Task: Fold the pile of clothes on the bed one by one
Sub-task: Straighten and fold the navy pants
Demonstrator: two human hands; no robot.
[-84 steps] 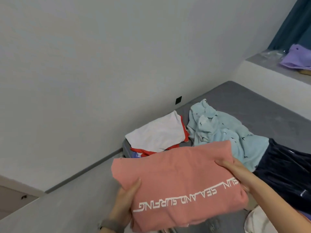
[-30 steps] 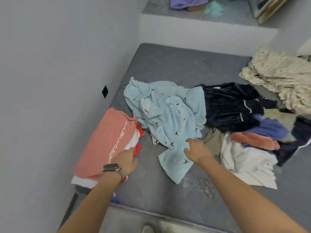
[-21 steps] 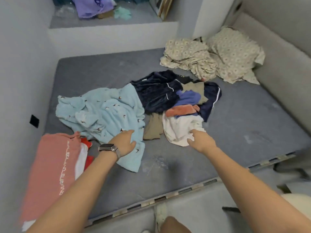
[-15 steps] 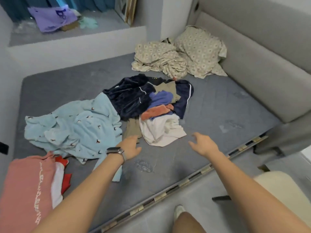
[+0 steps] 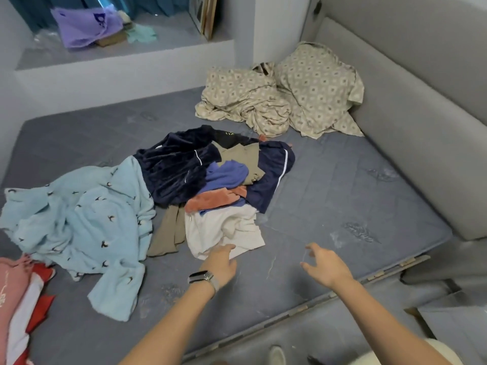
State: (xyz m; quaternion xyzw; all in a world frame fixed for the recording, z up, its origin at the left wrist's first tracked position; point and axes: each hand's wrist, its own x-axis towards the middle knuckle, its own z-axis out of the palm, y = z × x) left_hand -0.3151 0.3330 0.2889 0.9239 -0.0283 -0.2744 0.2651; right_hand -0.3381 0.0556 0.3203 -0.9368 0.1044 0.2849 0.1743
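Note:
A pile of unfolded clothes lies mid-bed: a white garment (image 5: 226, 230) at the front, a salmon piece (image 5: 210, 200), a blue piece (image 5: 226, 175), khaki cloth (image 5: 168, 233) and dark navy garments (image 5: 174, 169). A light blue garment with small bird prints (image 5: 79, 219) is spread out to the left. Folded clothes, pink on top (image 5: 13, 291), are stacked at the far left edge. My left hand (image 5: 220, 264), a watch on its wrist, touches the white garment's near edge with fingers apart. My right hand (image 5: 324, 267) hovers open over bare mattress, right of the pile.
The grey mattress (image 5: 329, 196) has bare room to the right of the pile and in front. Crumpled patterned bedding (image 5: 276, 101) sits at the back right against the grey padded headboard (image 5: 421, 114). A ledge (image 5: 118, 56) behind holds a purple bag.
The folded pink shirt was set on the stack at left. My view swung right to the pile. Both hands let go of the light blue garment and moved to the white one.

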